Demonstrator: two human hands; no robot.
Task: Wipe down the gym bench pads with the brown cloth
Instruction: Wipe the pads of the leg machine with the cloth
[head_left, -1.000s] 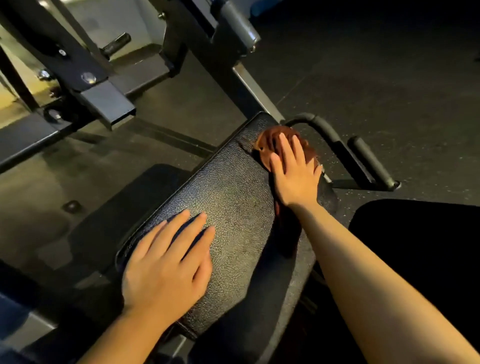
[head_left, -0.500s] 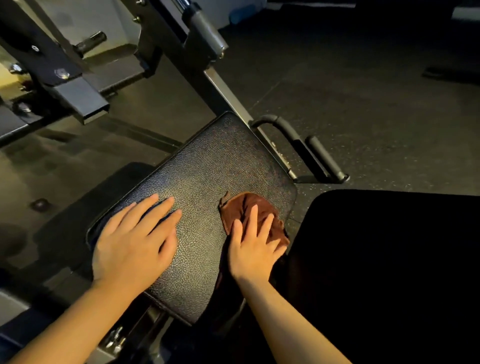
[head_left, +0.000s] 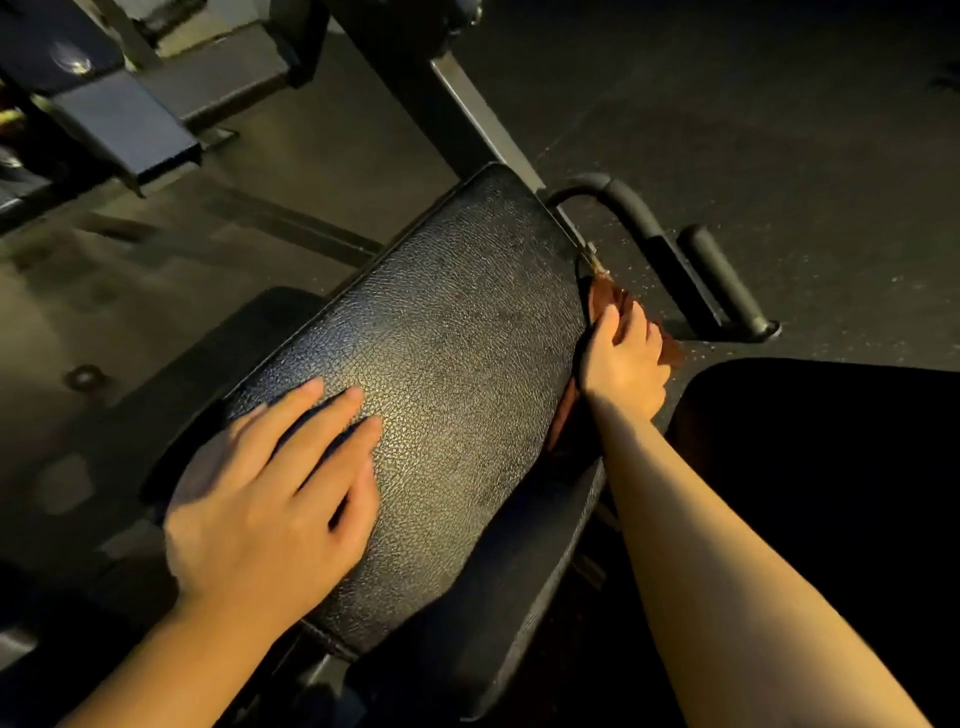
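Right now my right hand (head_left: 623, 358) has its grip on the brown cloth (head_left: 610, 301), fingers laid over it and pressing it against the right side edge of the bench pad (head_left: 457, 374). Most of the cloth is under my palm; a rust-coloured fold shows beyond my fingertips toward the far corner, another bit pokes out on the outer side of the hand, and a strip hangs down along the pad's side below my wrist. Whether my thumb curls round the cloth I cannot tell, since it is tucked against the pad's edge.

My left hand (head_left: 265, 499) lies flat on the near left part of the pad, fingers straight and slightly spread, holding nothing, its heel at the pad's near edge.

Outward from there, the pad is black, pebbled and tilted, its far end meeting a grey steel frame bar (head_left: 483, 119). Just beside the cloth, to the right, a black curved handle (head_left: 639, 218) and a padded grip bar (head_left: 722, 275) stand off the dark rubber floor (head_left: 779, 104). Blurred machine brackets (head_left: 119, 124) sit at the upper left.
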